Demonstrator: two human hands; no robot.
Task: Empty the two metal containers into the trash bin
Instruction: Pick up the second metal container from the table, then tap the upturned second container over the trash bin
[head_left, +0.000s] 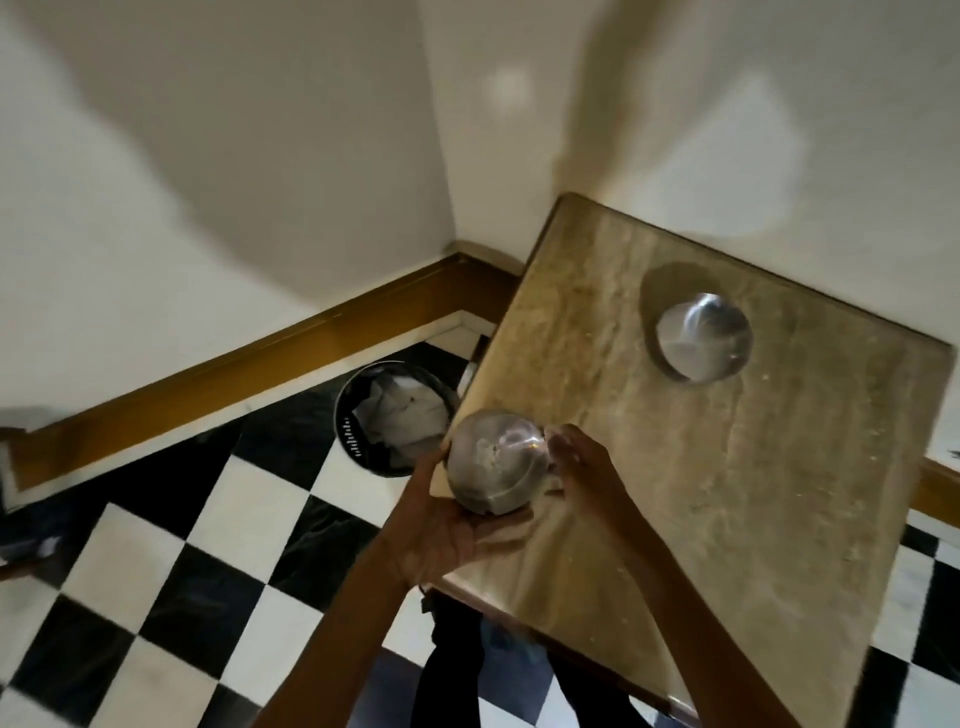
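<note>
A round metal container with pale crumbs inside sits at the near left edge of the stone-topped table. My left hand cups it from below and the left, and my right hand grips its right side. A second metal container stands alone farther back on the table. The black trash bin, with white crumpled paper in it, stands on the floor just left of the table edge, partly hidden by it.
A black-and-white checkered floor spreads to the left and below. A wooden baseboard runs along the white walls, which meet in a corner behind the bin. The view is motion-blurred.
</note>
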